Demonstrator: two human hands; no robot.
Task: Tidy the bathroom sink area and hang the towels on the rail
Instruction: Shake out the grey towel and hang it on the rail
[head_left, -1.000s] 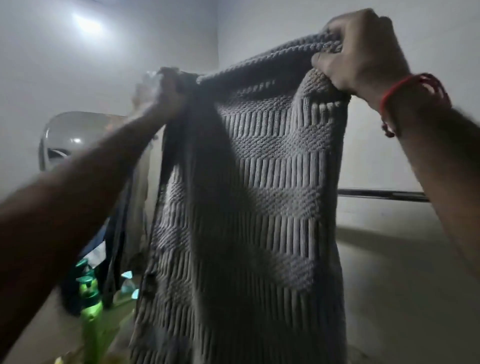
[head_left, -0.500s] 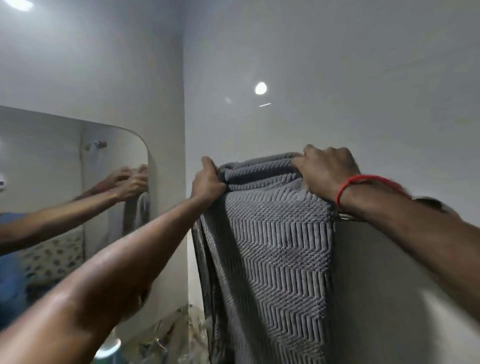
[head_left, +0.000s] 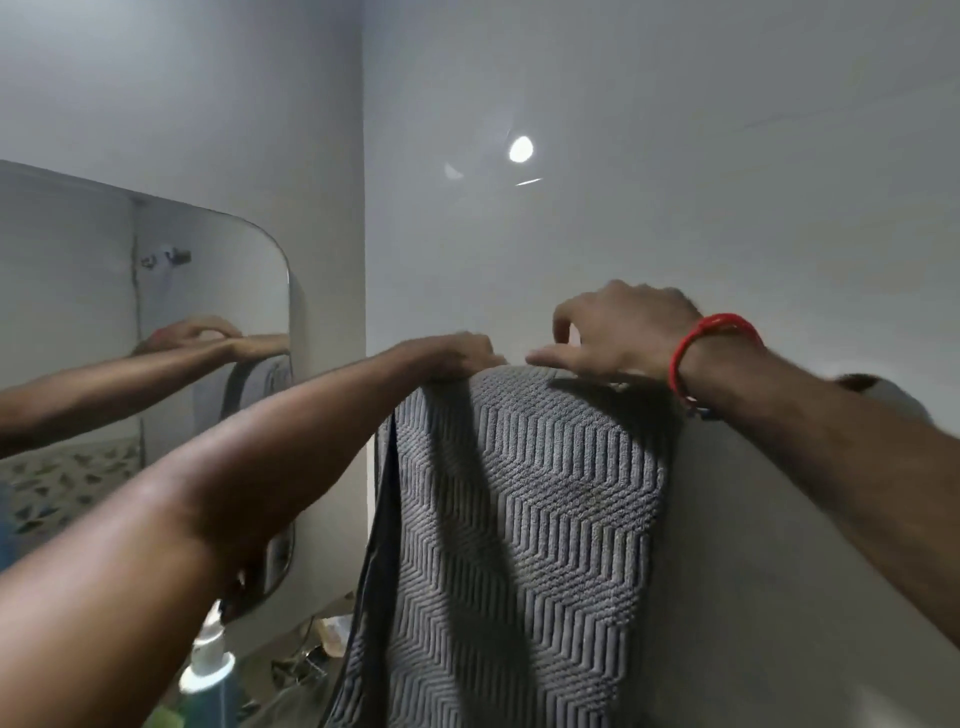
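Against the grey bathroom wall (head_left: 675, 156), 1 grey towel (head_left: 519, 519) is draped, left hand (head_left: 457, 353) clenched on it, right hand (head_left: 618, 332) loosened above; the sink clutter remains.

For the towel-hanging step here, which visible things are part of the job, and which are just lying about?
In the job:
- grey towel, draped over its top fold
- left hand at its top left
- right hand, fingers loose above it

Lying about:
- mirror
- pump bottle
- blurred clutter below

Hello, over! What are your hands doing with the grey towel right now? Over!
Left hand grip shut on grey towel top edge. Right hand open, fingers resting on the fold. Towel draped, hanging down the wall. Nothing in the way.
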